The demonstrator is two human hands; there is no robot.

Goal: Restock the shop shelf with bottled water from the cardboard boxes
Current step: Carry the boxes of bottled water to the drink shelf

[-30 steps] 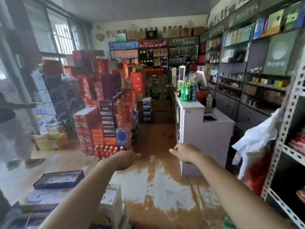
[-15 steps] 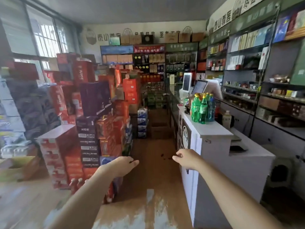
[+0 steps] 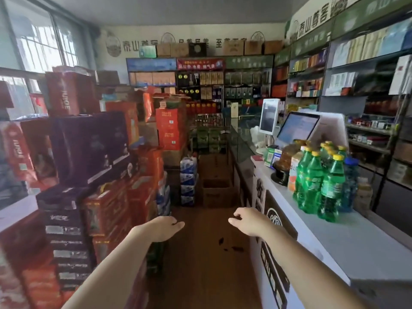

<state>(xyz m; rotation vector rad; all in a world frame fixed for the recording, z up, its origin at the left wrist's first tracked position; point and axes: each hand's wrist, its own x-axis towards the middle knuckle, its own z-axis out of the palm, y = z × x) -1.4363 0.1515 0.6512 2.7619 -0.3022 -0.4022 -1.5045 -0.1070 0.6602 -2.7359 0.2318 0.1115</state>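
Observation:
My left hand [image 3: 163, 228] and my right hand [image 3: 247, 221] reach forward over the brown aisle floor, both relaxed and holding nothing. Straight ahead, at the far end of the aisle, stands an open cardboard box [image 3: 217, 192] on the floor with more brown boxes behind it. Left of it rises a stack of blue and white wrapped bottled water packs [image 3: 188, 179]. Both hands are well short of the box and the packs.
Tall stacks of red and dark gift cartons [image 3: 89, 170] wall the aisle's left side. A white counter [image 3: 312, 224] runs along the right, carrying green soda bottles [image 3: 321, 186] and screens [image 3: 296, 128]. Stocked wall shelves [image 3: 245, 81] line the back and right.
I have walked forward down the aisle: the counter, the carton stacks and the cardboard box have come closer. Both hands stay outstretched and empty.

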